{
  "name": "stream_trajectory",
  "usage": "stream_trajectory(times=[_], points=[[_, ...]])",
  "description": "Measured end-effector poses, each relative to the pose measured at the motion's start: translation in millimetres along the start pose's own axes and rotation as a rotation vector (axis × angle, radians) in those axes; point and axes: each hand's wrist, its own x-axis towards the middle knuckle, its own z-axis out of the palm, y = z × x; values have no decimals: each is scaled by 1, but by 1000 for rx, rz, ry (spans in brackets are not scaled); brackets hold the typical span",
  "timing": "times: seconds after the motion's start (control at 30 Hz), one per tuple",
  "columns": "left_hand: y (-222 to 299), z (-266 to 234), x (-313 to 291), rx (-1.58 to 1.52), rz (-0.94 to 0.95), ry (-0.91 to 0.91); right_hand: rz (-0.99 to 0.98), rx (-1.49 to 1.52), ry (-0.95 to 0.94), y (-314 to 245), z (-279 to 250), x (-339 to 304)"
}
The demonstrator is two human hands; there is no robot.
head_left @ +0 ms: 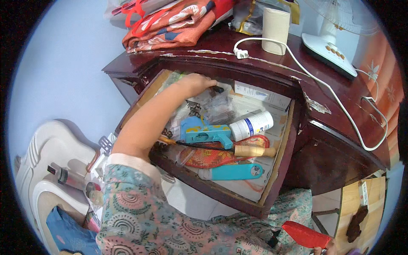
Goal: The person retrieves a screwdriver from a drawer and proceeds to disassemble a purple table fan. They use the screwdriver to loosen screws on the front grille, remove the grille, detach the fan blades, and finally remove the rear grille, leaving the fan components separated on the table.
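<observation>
My left hand (197, 85) reaches into the back of an open drawer (278, 180), fingers curled beside a small dark thing (217, 89); what they grip I cannot make out. Just below it lies a clear plastic bag (219, 108). A blue toy gun (210, 135) rests mid-drawer, near a white bottle (251, 126) lying on its side. In front are a wooden-handled tool (255, 151), a red patterned insole-shaped piece (204, 157) and a turquoise flat case (231, 172). At the lower right, my right hand (325, 250), partly cut off, holds a red flat object (305, 234).
On the dark red dresser (204, 57) are folded orange cloth (170, 27), a paper roll (275, 32) and a white fan base (329, 53). A white cord (323, 83) hangs over its front. White plastic chairs (55, 144) holding various things stand at left.
</observation>
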Motion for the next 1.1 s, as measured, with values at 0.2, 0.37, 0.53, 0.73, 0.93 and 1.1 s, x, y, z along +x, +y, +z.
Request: stream_trajectory(times=[0.2,0.37,0.53,0.73,0.93,1.1], points=[[46,-73,-69,-299,-119,252,-146,-45,145,14,9,0],[79,-137,-94,-1281,-135,569,-62,106,115,9,8,-2],[103,-171,-83,-1649,-273,558,-86,187,141,1,4,-8],[123,-186,-63,-1753,-255,482,-123,202,227,3,-10,-26],[157,-201,-43,-1724,-195,473,-81,175,274,14,-18,-45],[171,-206,-39,-1537,-181,398,-59,193,270,24,-19,-54]])
